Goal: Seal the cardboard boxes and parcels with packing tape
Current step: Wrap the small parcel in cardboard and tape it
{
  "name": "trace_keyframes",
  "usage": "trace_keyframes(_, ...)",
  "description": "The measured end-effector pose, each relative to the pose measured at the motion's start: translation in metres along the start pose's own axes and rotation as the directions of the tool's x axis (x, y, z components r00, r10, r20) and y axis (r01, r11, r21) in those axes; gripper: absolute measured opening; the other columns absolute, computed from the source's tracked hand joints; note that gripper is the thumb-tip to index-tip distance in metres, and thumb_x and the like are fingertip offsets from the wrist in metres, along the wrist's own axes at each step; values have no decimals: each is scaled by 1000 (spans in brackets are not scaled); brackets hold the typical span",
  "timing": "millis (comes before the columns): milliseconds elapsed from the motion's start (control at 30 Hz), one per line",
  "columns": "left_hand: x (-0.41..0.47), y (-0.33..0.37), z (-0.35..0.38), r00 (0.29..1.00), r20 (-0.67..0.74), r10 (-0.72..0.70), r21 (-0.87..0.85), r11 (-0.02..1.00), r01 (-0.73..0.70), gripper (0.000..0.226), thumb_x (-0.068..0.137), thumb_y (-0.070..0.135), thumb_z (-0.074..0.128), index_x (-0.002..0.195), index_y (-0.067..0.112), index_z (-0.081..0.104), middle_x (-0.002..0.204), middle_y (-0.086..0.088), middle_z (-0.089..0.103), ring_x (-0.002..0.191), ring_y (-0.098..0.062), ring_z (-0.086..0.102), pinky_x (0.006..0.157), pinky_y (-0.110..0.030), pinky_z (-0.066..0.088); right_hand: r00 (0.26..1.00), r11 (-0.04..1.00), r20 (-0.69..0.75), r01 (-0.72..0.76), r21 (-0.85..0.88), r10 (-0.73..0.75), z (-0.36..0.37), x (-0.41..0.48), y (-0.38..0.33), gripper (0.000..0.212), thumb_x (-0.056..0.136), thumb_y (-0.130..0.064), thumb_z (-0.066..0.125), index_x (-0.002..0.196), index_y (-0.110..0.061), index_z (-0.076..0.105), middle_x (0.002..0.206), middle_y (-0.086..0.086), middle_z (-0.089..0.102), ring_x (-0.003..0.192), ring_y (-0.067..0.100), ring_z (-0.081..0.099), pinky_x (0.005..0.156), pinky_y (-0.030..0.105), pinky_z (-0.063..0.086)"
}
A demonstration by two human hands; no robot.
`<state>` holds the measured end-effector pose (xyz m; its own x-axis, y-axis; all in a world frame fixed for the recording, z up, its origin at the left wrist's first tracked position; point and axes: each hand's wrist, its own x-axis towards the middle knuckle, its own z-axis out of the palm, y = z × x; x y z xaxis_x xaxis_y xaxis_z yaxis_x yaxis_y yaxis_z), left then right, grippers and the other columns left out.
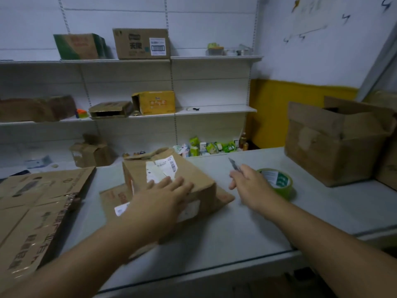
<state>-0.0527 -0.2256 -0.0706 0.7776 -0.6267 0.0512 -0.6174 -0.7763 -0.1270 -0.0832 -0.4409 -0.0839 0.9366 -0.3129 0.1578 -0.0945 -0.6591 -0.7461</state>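
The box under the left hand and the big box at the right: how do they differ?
The small box bears white labels and its top is pressed shut by the left hand; the big box stands open with flaps up, bears no such labels, and is untouched. The small box is near the middle, the big one far right. Both are worn brown cardboard.

— How many cardboard boxes sit on the tabletop [247, 222]?
— Two standing: a small labelled box [171, 179] in the middle and a large open box [335, 143] at the right. One flattened carton [36, 211] lies at the left.
— Tape?
— One roll of tape [279, 181], green-labelled.
— Cutters?
— One thin blade [234, 164], gripped in the right hand [249, 186].
— Hands?
— Two; the left hand [167, 190] lies flat on the small box.
— And the shelves?
— Top shelf [214, 59]: two boxes. Middle shelf [214, 109]: three, one yellow. Below, one torn box [92, 153], plus green-and-white cartons [210, 147] too blurred to count.
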Motion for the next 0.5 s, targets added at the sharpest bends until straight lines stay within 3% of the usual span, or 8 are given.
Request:
trace_keyframes(100, -1, -32, 3, 999, 0, 35, -21, 999, -35, 53, 100, 45, 27, 146, 47, 1, 157, 17, -3, 146, -11, 0, 117, -35, 4, 999, 942, 4, 39, -333, -40, -15, -11, 22, 22, 97, -24, 37, 91, -13, 55, 93, 4, 61, 84, 27, 57, 72, 38, 48)
trace_keyframes(200, -2, -42, 5, 1000, -14, 25, -27, 999, -26, 53, 98, 50, 27, 142, 52, -4, 147, 25, -10, 145, -9, 0, 116, -34, 7, 990, 715, 124, 131, -687, -63, -12, -23, 36, 21, 96, -26, 38, 107, -16, 53, 112, 8, 46, 95, 29, 54, 66, 31, 35)
trace_keyframes(300, -2, -47, 12, 996, -65, 67, -46, 996, -70, 60, 80, 72, 6, 136, 56, -7, 150, 22, -8, 143, -5, -1, 110, -28, 0, 988, 660, 153, 109, -743, 9, -1, -30, 46, 26, 95, -24, 37, 116, -14, 49, 120, 10, 41, 108, 28, 47, 73, 32, 35)
trace_keyframes(367, -2, -50, 17, 994, -64, 90, -60, 994, -94, 70, 67, 70, -8, 135, 56, -9, 151, 22, -6, 142, -4, -3, 109, -28, -5, 989, 661, 144, 83, -746, 38, 4, -31, 50, 29, 95, -21, 37, 121, -13, 46, 122, 11, 42, 111, 28, 44, 81, 34, 39)
trace_keyframes(500, -2, -50, 17, 993, -73, 89, -60, 994, -93, 75, 61, 69, -9, 134, 52, -17, 144, 23, -12, 134, 1, -11, 108, -26, -10, 986, 645, 166, 146, -750, -30, 5, -27, 55, 38, 98, -22, 38, 135, -13, 41, 126, 9, 43, 115, 26, 42, 89, 35, 40)
